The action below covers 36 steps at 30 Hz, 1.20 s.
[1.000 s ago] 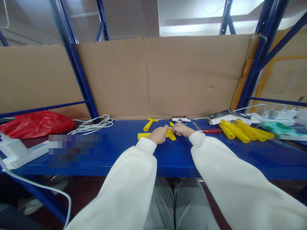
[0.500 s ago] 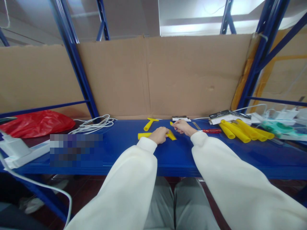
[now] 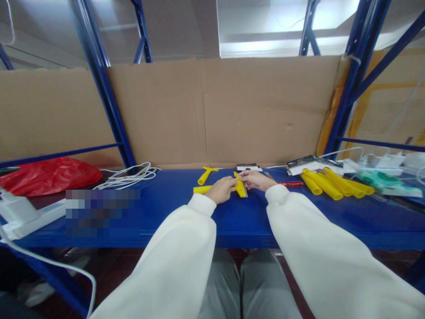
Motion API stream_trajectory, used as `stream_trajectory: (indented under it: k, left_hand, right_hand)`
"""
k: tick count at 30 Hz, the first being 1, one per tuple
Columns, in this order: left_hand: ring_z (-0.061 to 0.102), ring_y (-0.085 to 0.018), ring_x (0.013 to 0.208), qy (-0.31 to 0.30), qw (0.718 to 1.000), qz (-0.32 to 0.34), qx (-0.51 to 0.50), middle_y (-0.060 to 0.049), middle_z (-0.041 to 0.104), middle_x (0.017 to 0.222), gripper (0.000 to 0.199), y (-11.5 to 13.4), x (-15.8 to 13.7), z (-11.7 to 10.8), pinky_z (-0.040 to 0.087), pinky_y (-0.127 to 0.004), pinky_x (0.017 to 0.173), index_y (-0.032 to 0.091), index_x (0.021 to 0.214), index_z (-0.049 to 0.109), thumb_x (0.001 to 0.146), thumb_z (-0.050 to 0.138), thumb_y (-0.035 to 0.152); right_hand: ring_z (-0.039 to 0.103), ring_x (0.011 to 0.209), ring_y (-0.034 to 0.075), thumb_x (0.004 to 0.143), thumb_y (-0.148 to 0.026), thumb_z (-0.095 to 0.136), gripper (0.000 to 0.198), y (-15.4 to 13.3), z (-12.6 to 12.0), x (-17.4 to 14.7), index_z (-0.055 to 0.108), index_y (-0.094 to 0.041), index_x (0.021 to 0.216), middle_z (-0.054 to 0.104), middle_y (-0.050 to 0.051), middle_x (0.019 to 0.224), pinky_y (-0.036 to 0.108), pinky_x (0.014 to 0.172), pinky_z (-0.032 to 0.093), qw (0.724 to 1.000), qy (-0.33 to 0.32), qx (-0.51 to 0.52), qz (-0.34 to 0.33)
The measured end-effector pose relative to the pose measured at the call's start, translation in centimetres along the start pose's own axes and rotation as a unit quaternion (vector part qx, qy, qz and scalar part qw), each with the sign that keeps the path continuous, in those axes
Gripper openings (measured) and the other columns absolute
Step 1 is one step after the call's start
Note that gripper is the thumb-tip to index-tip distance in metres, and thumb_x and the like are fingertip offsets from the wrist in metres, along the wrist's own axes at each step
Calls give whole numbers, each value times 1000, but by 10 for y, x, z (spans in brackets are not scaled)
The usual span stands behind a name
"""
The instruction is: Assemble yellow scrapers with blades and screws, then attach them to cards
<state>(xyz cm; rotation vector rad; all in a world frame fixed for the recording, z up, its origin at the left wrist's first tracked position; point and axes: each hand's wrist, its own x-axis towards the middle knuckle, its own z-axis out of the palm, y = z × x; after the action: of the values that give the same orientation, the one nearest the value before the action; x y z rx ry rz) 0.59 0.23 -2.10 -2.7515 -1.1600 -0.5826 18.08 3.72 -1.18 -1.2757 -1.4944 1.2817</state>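
Widest first: I've got a tall, matte cardboard sheet point(image 3: 265, 110), softly creased, standing along the far side, and the smooth, lightly glossy blue tabletop point(image 3: 159, 217) running below it. Over on the right, well apart from the hands, a bunch of yellow handles point(image 3: 327, 186) lies together, rounded and hollow-ended like plastic; how finished those are, I can't tell.

Now to the middle. My left hand point(image 3: 221, 190) is wrapped round the handle of a yellow T-shaped tool point(image 3: 241, 190), its head pointing right. My right hand point(image 3: 254, 180) has its fingertips bunched at the head's far end; whether they pinch it or just touch, I can't tell. I'd call this piece partway along: a thin grey strip point(image 3: 246, 190), looking like metal, edges the head, but both hands are busy there.

Farther back and left, a smaller-looking yellow T-piece point(image 3: 203, 178) lies untouched, no strip that I can make out. Right of the right hand, a slim, shiny red handle point(image 3: 291, 184).
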Motion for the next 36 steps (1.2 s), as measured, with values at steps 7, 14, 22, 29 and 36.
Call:
stream_trajectory:
  k: [7,14,22,29,36]
  left_hand:
    - [60,-24,113,-20,999,-21,-24,-13,62,120,42,-5,0,6,47,-36,94,17,128,48,86,50,10]
    - [56,-26,118,-46,998,-46,3,-15,60,123,47,1,-2,4,44,-38,99,15,133,46,86,52,10]
    - [58,-24,114,-33,999,-24,16,-12,60,121,48,-2,-1,7,45,-36,98,17,131,49,84,54,9]
    - [61,-22,108,-12,1000,-5,7,-9,64,113,39,-3,0,7,46,-35,98,20,122,60,85,53,10]
    - [63,-22,109,-9,999,-38,8,-9,66,117,37,0,0,4,46,-32,98,19,119,65,84,57,11]
  right_hand:
    - [44,34,6,82,-6,61,12,-2,3,-3,58,-17,77,52,-6,42,16,37,37,1000,13,5,-26]
    - [47,36,6,78,-12,69,18,-1,4,-4,54,-18,74,53,-6,44,16,39,42,1000,11,7,-17]
    - [48,38,7,79,-9,67,20,0,0,-3,51,-18,72,53,-6,46,17,42,45,1000,-16,17,-5]
    - [50,42,7,78,-11,67,13,5,-9,4,56,-18,75,58,-4,53,18,46,47,999,-41,9,-10]
    - [65,71,16,75,-10,60,12,18,-60,22,70,-15,72,73,8,78,24,67,51,933,236,-246,-116]
